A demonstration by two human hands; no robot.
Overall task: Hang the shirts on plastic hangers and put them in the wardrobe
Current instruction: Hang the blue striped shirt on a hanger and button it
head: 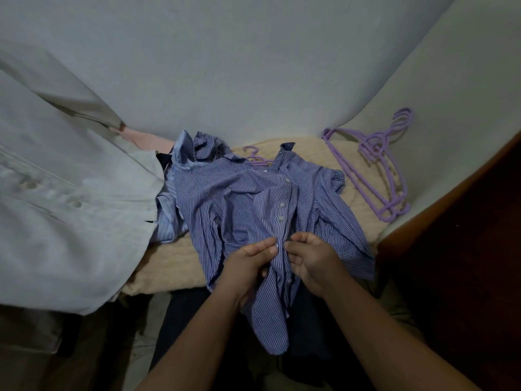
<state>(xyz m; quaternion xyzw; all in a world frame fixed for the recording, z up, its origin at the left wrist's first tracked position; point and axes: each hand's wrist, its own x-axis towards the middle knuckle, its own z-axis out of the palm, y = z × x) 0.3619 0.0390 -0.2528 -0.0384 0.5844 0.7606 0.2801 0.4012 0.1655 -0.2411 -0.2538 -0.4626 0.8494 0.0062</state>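
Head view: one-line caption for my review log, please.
Both hands, left hand and right hand, pinch the button placket of a striped shirt on the bed, purple hangers lying nearby.

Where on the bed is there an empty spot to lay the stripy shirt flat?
Bare cream blanket shows between the blue striped button shirt and the purple plastic hangers, and a strip at the near left edge by the hanging pale grey cloth. The back left is crowded with piled checked and light-blue shirts. Both hands pinch the shirt's button strip.
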